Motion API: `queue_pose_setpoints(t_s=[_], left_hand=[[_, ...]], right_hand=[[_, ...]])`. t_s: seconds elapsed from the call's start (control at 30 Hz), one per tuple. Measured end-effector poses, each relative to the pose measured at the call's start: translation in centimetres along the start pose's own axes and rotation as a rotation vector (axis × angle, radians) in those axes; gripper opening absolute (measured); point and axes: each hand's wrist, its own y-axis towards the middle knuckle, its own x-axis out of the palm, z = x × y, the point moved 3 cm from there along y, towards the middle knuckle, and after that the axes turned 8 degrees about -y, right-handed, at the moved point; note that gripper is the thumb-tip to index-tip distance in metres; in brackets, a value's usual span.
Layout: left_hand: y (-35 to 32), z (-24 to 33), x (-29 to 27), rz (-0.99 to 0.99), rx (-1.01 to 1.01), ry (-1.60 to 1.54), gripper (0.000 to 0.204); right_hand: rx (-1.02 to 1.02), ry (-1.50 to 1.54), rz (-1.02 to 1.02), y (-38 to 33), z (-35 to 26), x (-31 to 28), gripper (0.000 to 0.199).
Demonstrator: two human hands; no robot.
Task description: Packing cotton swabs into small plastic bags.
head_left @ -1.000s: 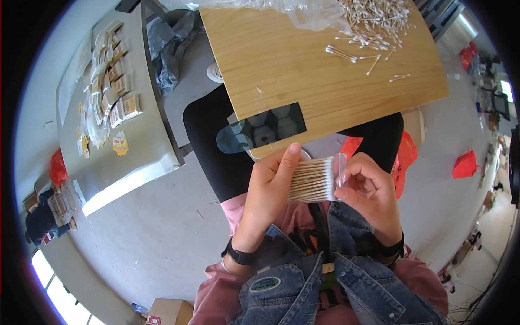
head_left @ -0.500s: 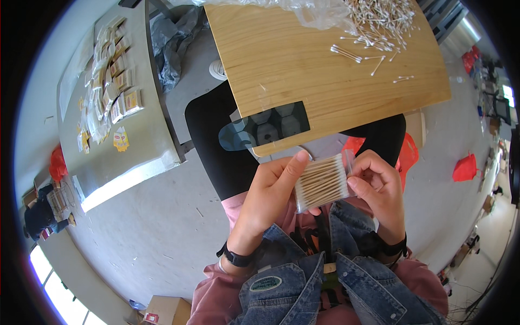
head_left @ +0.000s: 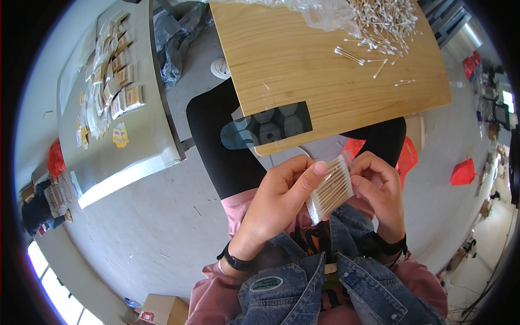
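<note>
A clear plastic bag of cotton swabs (head_left: 331, 190) is held tilted above my lap, its swabs lying side by side in a flat bundle. My left hand (head_left: 290, 189) grips the bag's left side, thumb on the front and the other fingers behind it. At the bag's right end, my right hand (head_left: 377, 184) pinches the clear plastic edge between thumb and curled fingers. Exactly how the bag's mouth is closed is too small to make out. Just beyond my hands is the near edge of the wooden table (head_left: 281, 65).
Loose cotton swabs (head_left: 387, 24) are heaped at the table's far right, beside clear plastic sheeting (head_left: 325, 12). A dark translucent sheet (head_left: 271, 127) lies at the near left corner. Packed swab bags (head_left: 111, 76) cover a metal table (head_left: 146, 124) to the left. A cardboard box (head_left: 165, 310) stands on the floor.
The swab bag has turned, its right end rising and its left end dropping. My left hand has shifted slightly right with it; my right hand keeps hold of the plastic edge.
</note>
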Motion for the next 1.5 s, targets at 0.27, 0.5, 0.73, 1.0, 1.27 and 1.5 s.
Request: queue_pose_setpoints(t_s=[0.27,0.5,0.73,1.0,1.27,1.5], left_hand=[[0.1,-0.3,0.2,0.001,0.003,-0.051,0.038],[0.2,-0.9,0.3,0.049,0.067,0.107,0.041],[-0.1,-0.9,0.6,0.086,0.099,0.185,0.046],[-0.3,-0.7,0.7,0.120,0.134,0.251,0.048],[0.0,-0.1,-0.6,0.074,0.117,0.127,0.038],[0.1,-0.2,-0.4,-0.003,-0.065,-0.100,0.044]], right_hand=[[0.050,0.014,-0.012,0.1,0.3,0.1,0.007],[0.059,0.103,-0.018,0.2,1.5,0.4,0.008],[0.059,0.093,-0.074,0.4,2.2,0.7,0.006],[0.069,0.129,-0.076,0.6,2.6,0.9,0.006],[-0.056,0.093,-0.039,0.1,1.8,0.2,0.006],[-0.058,0.156,-0.074,-0.3,1.8,-0.2,0.006]])
